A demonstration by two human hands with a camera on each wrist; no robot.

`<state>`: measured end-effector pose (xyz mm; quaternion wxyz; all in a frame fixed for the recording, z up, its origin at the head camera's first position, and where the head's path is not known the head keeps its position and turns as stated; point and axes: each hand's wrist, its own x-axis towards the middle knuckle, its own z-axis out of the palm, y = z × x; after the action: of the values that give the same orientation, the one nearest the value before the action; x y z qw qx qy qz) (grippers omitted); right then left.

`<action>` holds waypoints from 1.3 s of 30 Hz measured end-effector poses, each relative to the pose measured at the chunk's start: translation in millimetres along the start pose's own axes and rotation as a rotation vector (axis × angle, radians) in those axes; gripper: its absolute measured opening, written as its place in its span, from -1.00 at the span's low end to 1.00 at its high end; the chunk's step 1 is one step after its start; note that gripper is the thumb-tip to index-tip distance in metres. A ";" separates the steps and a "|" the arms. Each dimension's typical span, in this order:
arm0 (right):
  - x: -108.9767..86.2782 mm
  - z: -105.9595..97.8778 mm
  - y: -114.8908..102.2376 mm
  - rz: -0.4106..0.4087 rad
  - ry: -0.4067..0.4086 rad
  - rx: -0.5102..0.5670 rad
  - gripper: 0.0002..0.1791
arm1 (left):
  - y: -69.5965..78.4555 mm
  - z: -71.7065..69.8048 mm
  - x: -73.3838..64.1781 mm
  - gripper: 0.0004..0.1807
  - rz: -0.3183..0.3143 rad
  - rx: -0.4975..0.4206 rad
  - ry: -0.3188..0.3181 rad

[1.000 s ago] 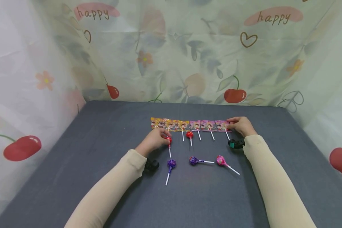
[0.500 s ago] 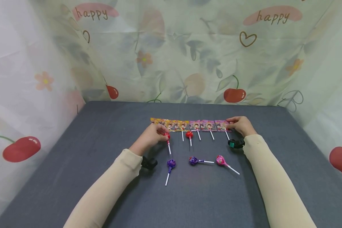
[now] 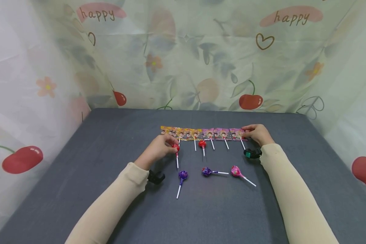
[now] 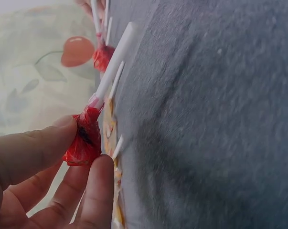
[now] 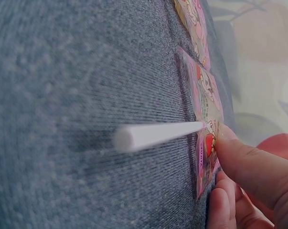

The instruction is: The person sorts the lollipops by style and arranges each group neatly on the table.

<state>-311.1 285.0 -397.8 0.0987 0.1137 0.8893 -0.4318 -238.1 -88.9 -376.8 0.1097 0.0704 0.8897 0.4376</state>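
My left hand [image 3: 159,149] pinches a red ball lollipop [image 4: 84,143] by its wrapped head, its white stick pointing toward me. It is just in front of the left end of a row of flat packaged lollipops, where yellow packets [image 3: 187,134] lie left of pink ones [image 3: 221,133]. At the row's right end, my right hand [image 3: 260,134] holds the outer edge of the last pink packet [image 5: 209,107], thumb on top. That packet's white stick [image 5: 158,135] juts toward me. A second red lollipop [image 3: 202,144] lies in front of the row's middle.
Nearer me on the dark grey table [image 3: 216,217] lie two purple ball lollipops, one upright in view [image 3: 182,175] and one sideways [image 3: 206,171], plus a pink ball lollipop [image 3: 236,171]. A patterned cloth [image 3: 186,57] hangs behind the table.
My left hand has shifted left with the red lollipop, uncovering a stick of the yellow packets. The right hand stays at the row's right end.
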 end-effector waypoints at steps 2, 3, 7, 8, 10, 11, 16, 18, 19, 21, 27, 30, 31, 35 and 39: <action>0.0 -0.5 0.2 -0.004 -0.003 0.004 -0.54 | 1.0 2.7 -0.2 -0.76 0.012 0.013 -0.009; -0.2 -0.8 0.4 -0.007 -0.005 0.003 -0.53 | 1.4 4.4 0.0 -0.75 0.020 0.019 -0.014; 0.6 -0.3 -0.6 -0.008 -0.006 0.009 -0.53 | 2.0 11.7 1.0 -0.77 0.026 0.034 -0.017; 0.7 0.0 -1.1 -0.008 -0.005 0.010 -0.53 | 1.8 13.5 1.3 -0.77 0.021 0.035 -0.015; 1.1 0.9 -2.2 -0.006 -0.003 0.013 -0.53 | 1.7 16.8 1.4 -0.78 0.010 0.038 -0.016; 1.2 1.1 -2.5 -0.005 -0.003 0.014 -0.53 | 1.9 18.4 1.4 -0.78 0.002 0.037 -0.018; 1.1 0.9 -2.3 -0.005 0.001 0.012 -0.53 | 3.4 25.3 1.6 -0.80 -0.019 0.045 -0.032; 0.5 0.2 -1.8 -0.013 0.001 0.008 -0.53 | 3.5 27.6 2.0 -0.81 -0.020 0.056 -0.036; 0.0 -0.1 -1.6 -0.017 0.000 0.004 -0.53 | 3.5 28.7 2.3 -0.82 -0.020 0.059 -0.038; -1.8 -0.6 -1.4 -0.021 -0.002 0.004 -0.53 | 3.3 30.6 2.7 -0.83 -0.023 0.069 -0.043; -4.7 -0.5 -1.9 -0.009 0.001 0.001 -0.52 | 3.4 32.9 3.1 -0.84 0.014 0.096 -0.050; -4.3 -0.5 -1.3 -0.017 -0.001 -0.001 -0.52 | 4.0 32.5 3.5 -0.85 0.013 0.105 -0.057; -4.0 -0.4 -0.9 -0.020 -0.001 -0.001 -0.52 | 4.3 32.3 3.7 -0.85 0.008 0.103 -0.062; -3.2 -0.8 1.0 -0.024 -0.004 0.001 -0.51 | 4.6 31.8 4.9 -0.85 -0.009 0.090 -0.077; -1.6 -1.8 1.3 -0.014 -0.003 -0.002 -0.48 | 5.3 31.1 6.0 -0.85 -0.014 0.089 -0.087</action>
<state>-309.3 286.9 -397.2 0.0972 0.1065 0.8903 -0.4319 -235.8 -60.6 -391.8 0.1481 0.0877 0.9030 0.3936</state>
